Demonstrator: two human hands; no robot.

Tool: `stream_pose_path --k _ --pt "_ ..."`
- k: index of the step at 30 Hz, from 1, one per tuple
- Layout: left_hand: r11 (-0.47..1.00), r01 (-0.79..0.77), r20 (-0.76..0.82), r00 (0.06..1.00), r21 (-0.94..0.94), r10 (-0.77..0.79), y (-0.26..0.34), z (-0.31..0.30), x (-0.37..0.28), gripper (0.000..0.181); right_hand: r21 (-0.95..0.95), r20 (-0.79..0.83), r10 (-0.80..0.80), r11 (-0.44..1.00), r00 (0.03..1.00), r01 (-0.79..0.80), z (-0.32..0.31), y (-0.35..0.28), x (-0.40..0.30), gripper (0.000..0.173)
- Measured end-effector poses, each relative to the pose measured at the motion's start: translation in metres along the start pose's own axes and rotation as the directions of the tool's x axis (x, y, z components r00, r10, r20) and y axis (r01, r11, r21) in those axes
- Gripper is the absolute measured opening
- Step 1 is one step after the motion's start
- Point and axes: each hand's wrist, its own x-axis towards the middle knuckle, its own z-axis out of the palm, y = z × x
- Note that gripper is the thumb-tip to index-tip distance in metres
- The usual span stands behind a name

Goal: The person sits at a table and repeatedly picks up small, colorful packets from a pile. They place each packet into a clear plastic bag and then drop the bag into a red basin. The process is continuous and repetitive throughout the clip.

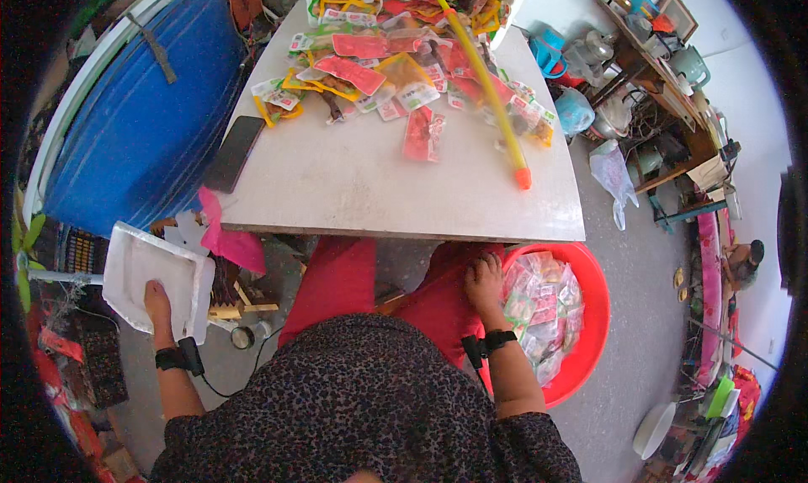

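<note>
My left hand [158, 304] grips a white foam box lid [126, 268] off to the left, below table height. The thumb side lies over its recessed face, and the other fingers are hidden behind it. My right hand [485, 284] rests on my red-trousered knee [445, 293] with nothing visible in it. Just right of that hand, a red plastic basin [596, 331] holds many small sealed food packets [543, 312]. More packets [404, 79] lie heaped at the far side of the white table [353, 186], spilling from a white foam box [514, 9].
A yellow tube with orange ends [489, 85] lies across the packets and tabletop. A black smartphone [235, 153] is at the table's left edge, above a pink plastic bag [233, 240]. A blue tub [145, 110] stands left; a cluttered wooden shelf [675, 98] stands right. Another person [745, 262] is far right.
</note>
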Motion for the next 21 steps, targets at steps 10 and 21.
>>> stream_pose_path --k 10,21 --pt "0.842 -0.377 -0.17 0.926 -0.386 0.337 0.22 -0.028 0.022 0.017 0.551 0.279 -0.032 0.824 0.96 -0.133 -0.052 -0.04 0.025 0.018" --pt "0.706 -0.533 0.155 0.737 -0.466 0.658 0.425 0.056 -0.03 0.015 0.779 0.591 -0.071 0.311 0.804 -0.545 -0.073 -0.164 0.121 0.028"
